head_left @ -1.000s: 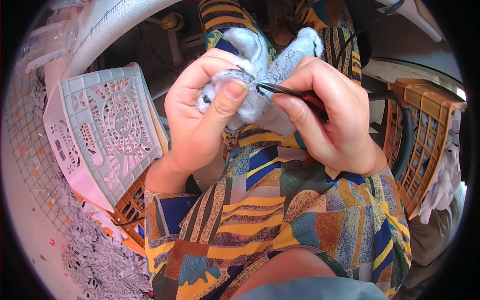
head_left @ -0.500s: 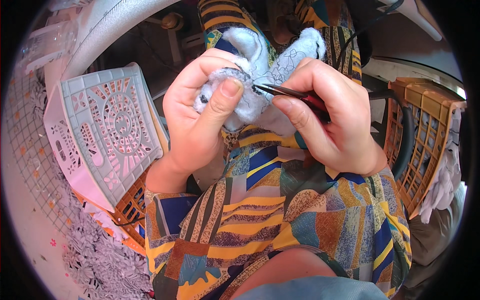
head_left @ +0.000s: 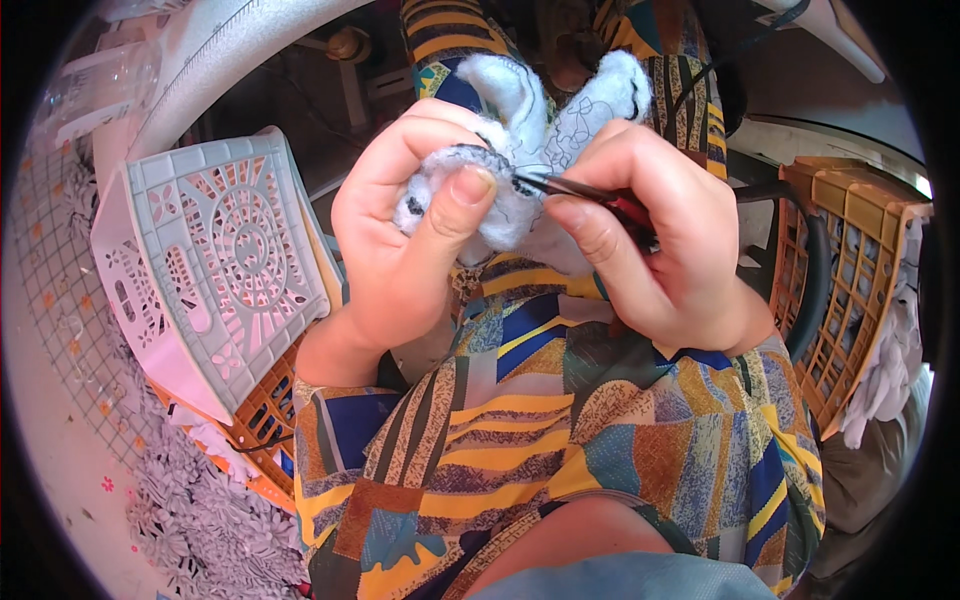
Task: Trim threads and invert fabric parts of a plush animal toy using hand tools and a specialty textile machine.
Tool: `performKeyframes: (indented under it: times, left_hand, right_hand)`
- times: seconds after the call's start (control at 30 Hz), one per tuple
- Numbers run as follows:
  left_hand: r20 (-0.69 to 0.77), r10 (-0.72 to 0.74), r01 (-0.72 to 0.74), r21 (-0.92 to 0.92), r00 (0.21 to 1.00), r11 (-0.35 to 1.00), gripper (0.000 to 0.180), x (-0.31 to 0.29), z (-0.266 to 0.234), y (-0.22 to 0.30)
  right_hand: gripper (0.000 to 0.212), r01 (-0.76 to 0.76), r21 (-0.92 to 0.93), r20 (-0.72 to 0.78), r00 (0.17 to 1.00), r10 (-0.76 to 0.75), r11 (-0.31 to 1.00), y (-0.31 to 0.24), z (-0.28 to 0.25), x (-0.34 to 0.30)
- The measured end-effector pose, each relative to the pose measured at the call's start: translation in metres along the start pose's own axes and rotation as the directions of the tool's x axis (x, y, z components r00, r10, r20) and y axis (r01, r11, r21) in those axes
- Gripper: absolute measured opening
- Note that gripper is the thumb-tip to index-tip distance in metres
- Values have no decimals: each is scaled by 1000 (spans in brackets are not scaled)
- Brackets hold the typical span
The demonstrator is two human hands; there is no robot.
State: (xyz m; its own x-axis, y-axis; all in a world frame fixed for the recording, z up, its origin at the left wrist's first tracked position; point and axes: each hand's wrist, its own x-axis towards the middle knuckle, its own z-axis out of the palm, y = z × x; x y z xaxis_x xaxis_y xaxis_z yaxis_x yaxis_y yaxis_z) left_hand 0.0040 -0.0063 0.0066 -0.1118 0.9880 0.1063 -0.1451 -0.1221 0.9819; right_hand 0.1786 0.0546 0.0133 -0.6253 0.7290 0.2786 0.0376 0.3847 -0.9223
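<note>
cloth (head_left: 512, 225), pale and fluffy like fur, is held above the patterned lap (head_left: 520, 400), between two hands. the left hand (head_left: 388, 228) grips it from the left side, its thumb pressed on top, probably for making the dark-marked surface firm and turned to the tool. the right hand (head_left: 680, 240) pinches a pointed black tool (head_left: 574, 187) between thumb and forefinger, perhaps so far forward for finer control. the tips are too small: whether they grasp something, i cannot tell. several left fingertips are hidden behind the cloth.
</note>
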Motion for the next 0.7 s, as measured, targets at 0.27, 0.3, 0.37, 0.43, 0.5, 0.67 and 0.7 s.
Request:
performKeyframes:
  times: [0.27, 0.3, 0.37, 0.43, 0.5, 0.67, 0.7]
  left_hand:
    - [20, -48, 49, -57, 999, 997, 14, -1, 0, -1]
    - [24, -38, 40, -51, 999, 998, 14, -1, -1, 0]
    - [32, -20, 21, -38, 999, 999, 14, -1, 0, 0]
    - [23, -49, 50, -76, 999, 996, 14, -2, 0, 1]
    - [19, -66, 67, -98, 998, 993, 14, -2, 0, 1]
    - [36, -65, 66, -19, 997, 998, 12, -3, 1, 1]
    - [45, -36, 37, -17, 998, 999, 12, -2, 1, 1]
  right_hand:
    - [8, 24, 16, -37, 999, -24, 1000, 0, 1, -1]
    - [8, 28, 16, -31, 999, -28, 999, 0, 1, -1]
    - [8, 26, 37, -18, 999, -26, 999, -1, 2, -1]
    - [8, 14, 63, -19, 1000, -13, 998, -1, 3, -1]
    - [8, 11, 65, -13, 1000, -10, 998, 0, 3, -3]
    - [8, 0, 81, -22, 1000, 1, 997, 0, 4, -5]
    - [8, 11, 99, -52, 999, -6, 995, 1, 5, -6]
